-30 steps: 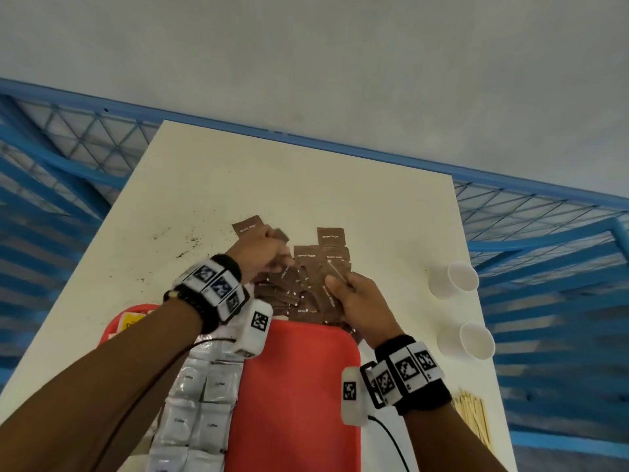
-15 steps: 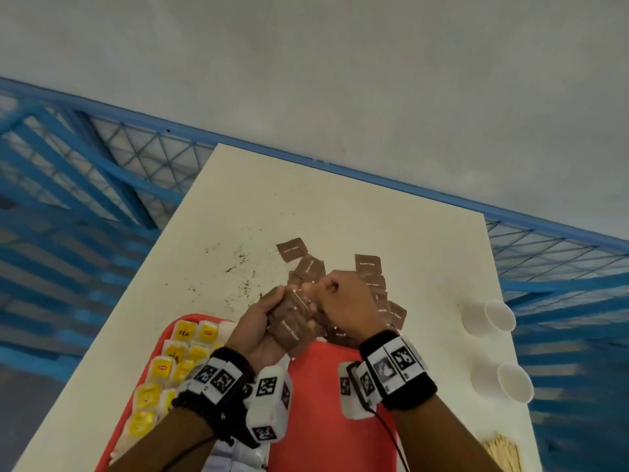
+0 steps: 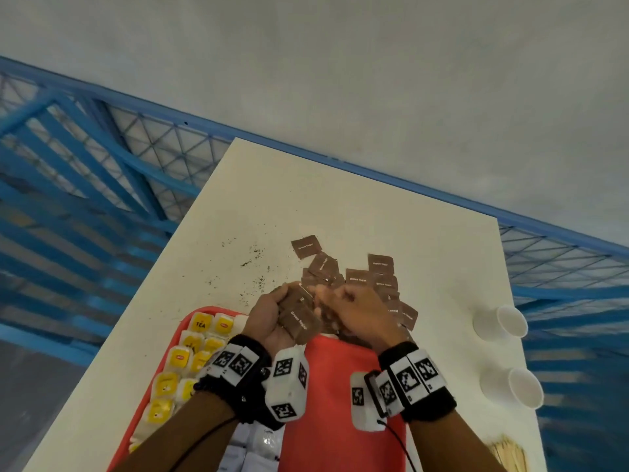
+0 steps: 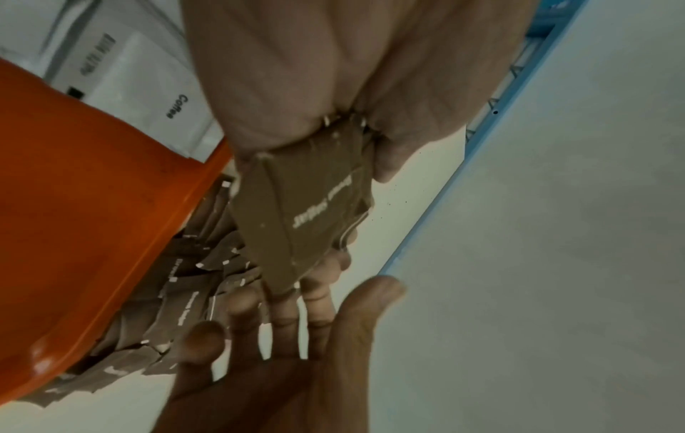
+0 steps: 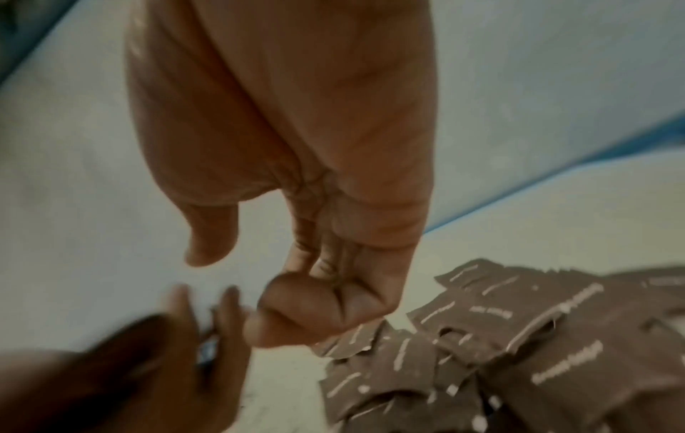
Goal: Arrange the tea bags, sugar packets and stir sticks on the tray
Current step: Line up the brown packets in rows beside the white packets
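Two hands: you are keeping both together over the far end of the tray, above the pile of sugar packets.
Left hand (image 3: 272,315): you are gripping a stack (image 3: 299,318) of brown sugar packets, fingers and thumb curled round it; the left wrist view is showing the stack (image 4: 307,211) wedged in your palm, with "Sugar" printed on its face.
Right hand (image 3: 357,315): you are curling its fingers (image 5: 315,310) in toward the palm, right beside the stack; whether they are pinching a packet, you cannot tell from these views.
Loose packets (image 3: 381,277): these are lying in an overlapping heap on the counter (image 3: 340,206), just past the tray's far edge, some reaching under your right hand; one packet (image 3: 306,247) is sitting apart at the far left of the heap.
Tray (image 3: 340,386): red, it is sitting at the near edge of the counter, its middle bare.
Tea bags (image 3: 190,356): yellow ones are filling the tray's left side in rows.
Coffee sachets (image 4: 148,96): white ones are lying on the tray beside the tea bags, near your left wrist.
Stir sticks (image 3: 507,454): a bundle is lying on the counter, right of the tray, at the near corner.
Cups (image 3: 503,325): two white ones are lying on their sides at the counter's right edge.
Specks (image 3: 252,260): dark crumbs are dotting the counter left of the heap.
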The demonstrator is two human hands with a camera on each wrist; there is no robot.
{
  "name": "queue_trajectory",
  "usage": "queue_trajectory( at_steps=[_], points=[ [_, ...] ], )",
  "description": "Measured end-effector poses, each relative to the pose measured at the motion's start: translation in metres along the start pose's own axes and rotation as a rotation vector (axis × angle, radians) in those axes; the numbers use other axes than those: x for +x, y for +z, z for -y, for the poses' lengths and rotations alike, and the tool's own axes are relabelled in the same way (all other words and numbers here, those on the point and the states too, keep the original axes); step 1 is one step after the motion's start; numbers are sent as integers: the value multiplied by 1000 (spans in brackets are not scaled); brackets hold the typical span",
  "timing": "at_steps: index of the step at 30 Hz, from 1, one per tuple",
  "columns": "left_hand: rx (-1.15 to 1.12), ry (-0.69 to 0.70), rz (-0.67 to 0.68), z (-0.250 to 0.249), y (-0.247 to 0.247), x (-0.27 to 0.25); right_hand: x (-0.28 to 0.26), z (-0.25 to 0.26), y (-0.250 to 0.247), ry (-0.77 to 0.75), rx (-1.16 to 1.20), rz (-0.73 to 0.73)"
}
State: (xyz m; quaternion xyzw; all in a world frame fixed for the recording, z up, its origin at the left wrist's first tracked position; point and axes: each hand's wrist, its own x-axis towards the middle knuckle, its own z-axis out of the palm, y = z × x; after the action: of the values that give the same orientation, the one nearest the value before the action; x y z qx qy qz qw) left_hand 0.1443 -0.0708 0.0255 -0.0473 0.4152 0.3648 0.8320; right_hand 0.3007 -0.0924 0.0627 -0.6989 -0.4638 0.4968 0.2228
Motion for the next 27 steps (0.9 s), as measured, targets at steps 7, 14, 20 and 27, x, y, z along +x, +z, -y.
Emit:
queue_trajectory(
  at_steps=[7,14,20,27],
  points=[
    [-16,152,59,-4,3,0,-23,-8,3,7,251,-21],
    [108,141,184,-7,-2,-20,-11,8,13,-22,168,-19],
    [215,86,104,-13,-25,-27,55,22,-5,18,-202,-172],
    [180,-30,288,-29,-55,-62,131,-2,6,88,-526,-141]
  ],
)
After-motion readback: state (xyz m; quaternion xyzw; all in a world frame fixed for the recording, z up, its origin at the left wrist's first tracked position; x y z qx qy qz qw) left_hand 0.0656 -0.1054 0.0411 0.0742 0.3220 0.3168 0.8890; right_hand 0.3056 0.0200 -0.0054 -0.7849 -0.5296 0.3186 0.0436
